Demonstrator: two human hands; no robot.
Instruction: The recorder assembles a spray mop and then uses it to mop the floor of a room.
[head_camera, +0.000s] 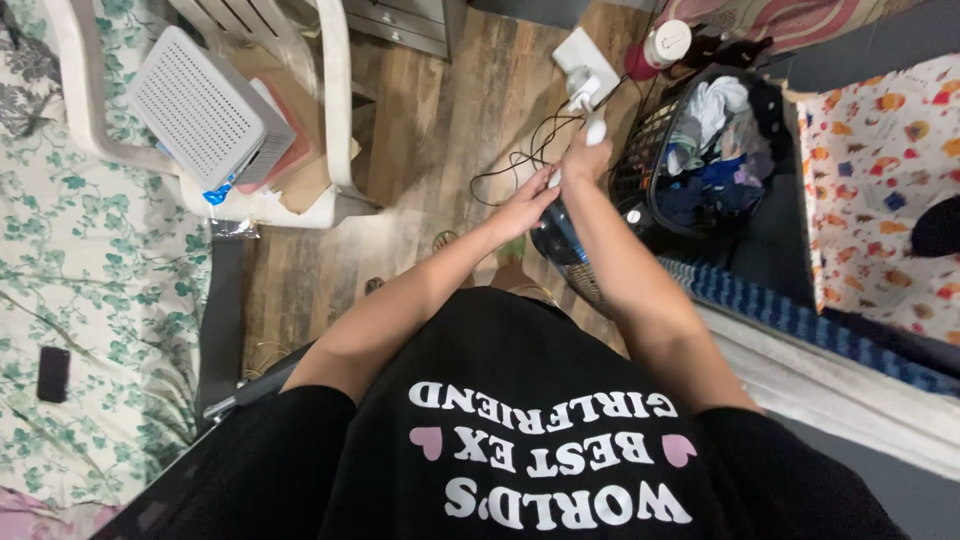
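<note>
Gripping a white plug (596, 131), the right hand (585, 158) closes around it above the dark fan (562, 240). The left hand (525, 205) pinches the white cord (553, 179) just beside it, near the laundry basket (650, 150).

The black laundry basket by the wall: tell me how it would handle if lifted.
The laundry basket looks like thin slotted plastic, so probably light and slightly flexible. It is heaped with clothes, which add some weight and may spill if it tilts. Its wide, low shape should resist tipping.
</note>
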